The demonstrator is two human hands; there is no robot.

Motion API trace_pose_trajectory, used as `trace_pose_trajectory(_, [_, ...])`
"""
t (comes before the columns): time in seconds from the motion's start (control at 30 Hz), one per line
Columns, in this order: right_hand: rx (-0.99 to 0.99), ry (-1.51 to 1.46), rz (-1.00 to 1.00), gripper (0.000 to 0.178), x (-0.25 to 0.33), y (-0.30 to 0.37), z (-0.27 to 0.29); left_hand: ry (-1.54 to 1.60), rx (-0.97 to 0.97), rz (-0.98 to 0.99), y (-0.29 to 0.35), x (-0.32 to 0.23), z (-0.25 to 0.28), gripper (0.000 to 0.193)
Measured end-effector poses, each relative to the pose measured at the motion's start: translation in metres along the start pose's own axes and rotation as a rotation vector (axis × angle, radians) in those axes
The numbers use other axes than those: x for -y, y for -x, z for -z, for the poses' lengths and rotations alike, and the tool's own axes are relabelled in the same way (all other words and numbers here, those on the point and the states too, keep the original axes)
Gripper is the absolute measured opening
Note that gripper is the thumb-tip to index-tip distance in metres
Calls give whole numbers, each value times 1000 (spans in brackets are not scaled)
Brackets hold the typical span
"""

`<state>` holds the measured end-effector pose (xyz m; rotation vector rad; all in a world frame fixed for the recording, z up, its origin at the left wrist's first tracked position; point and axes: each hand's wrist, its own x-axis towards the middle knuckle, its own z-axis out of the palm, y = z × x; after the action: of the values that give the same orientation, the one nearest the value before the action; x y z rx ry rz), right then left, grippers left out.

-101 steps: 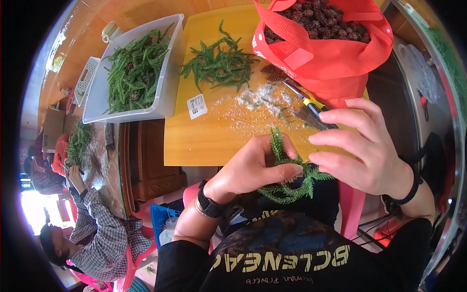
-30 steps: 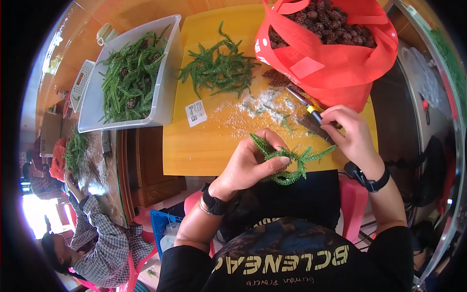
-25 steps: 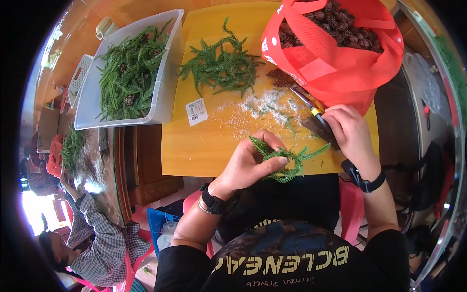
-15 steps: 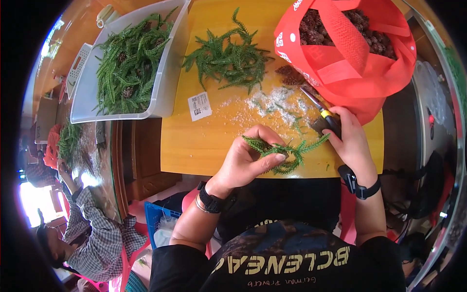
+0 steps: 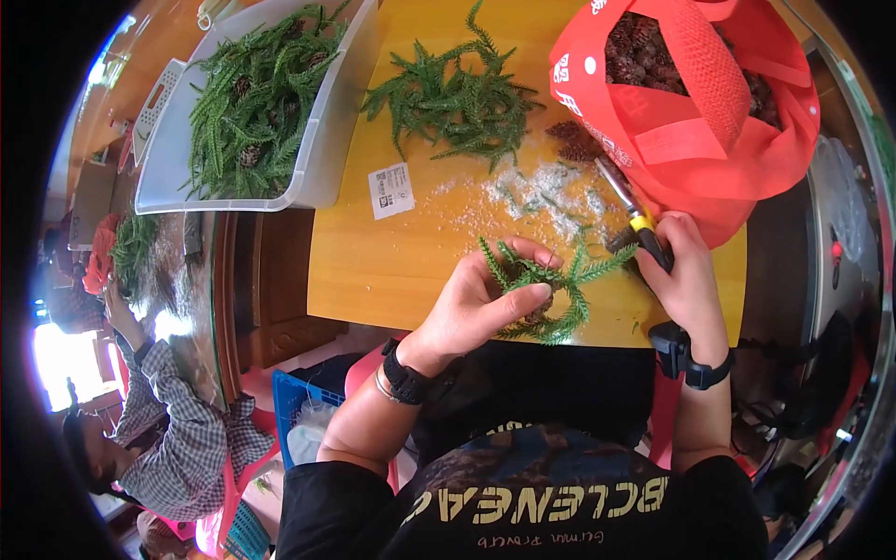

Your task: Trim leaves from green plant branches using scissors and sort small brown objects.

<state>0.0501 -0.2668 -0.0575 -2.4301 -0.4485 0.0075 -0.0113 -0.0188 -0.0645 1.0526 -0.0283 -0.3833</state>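
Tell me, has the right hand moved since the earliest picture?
Yes. The right hand went from above the green sprig toward the red bag, gripping pliers.

Your surroundings, itemised: a yellow wooden table runs from the top edge down to your lap, its surface dusted with white flakes near the middle. Off its left edge stands a dark brown wooden cabinet. Past that, a glass-topped table catches glare. Bright daylight floods the left rim. Below lie a blue plastic crate and a red stool. A metal surface curves along the right rim.
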Motion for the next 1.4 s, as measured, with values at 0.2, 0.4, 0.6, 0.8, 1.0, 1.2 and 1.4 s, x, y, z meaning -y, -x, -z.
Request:
trace_pose_trajectory(0.2, [-213, -95, 291, 22, 30, 15, 14, -113, -102, -134, 1, 4, 1, 29])
trace_pose_trajectory(0.4, [-104, -142, 487, 25, 41, 20, -1, 39, -160, -162, -1, 12, 4, 30])
trace_pose_trajectory(0.6, [-127, -72, 476, 23, 43, 18, -9, 22, -184, -163, -2, 14, 5, 29])
trace_pose_trajectory(0.8, [-155, -18, 486, 24, 41, 20, -14, -49, -212, -247, -3, 13, 0, 32])
trace_pose_trajectory(1.0, [-169, 42, 493, 26, 44, 24, -16, -166, -232, -191, -2, 12, -1, 37])
trace_pose_trajectory(1.2, [-130, 67, 522, 25, 45, 24, -14, -208, -234, -181, -2, 11, -1, 41])
trace_pose_trajectory(1.4, [-125, 102, 509, 26, 46, 25, -12, -205, -186, -194, -2, 13, 2, 44])
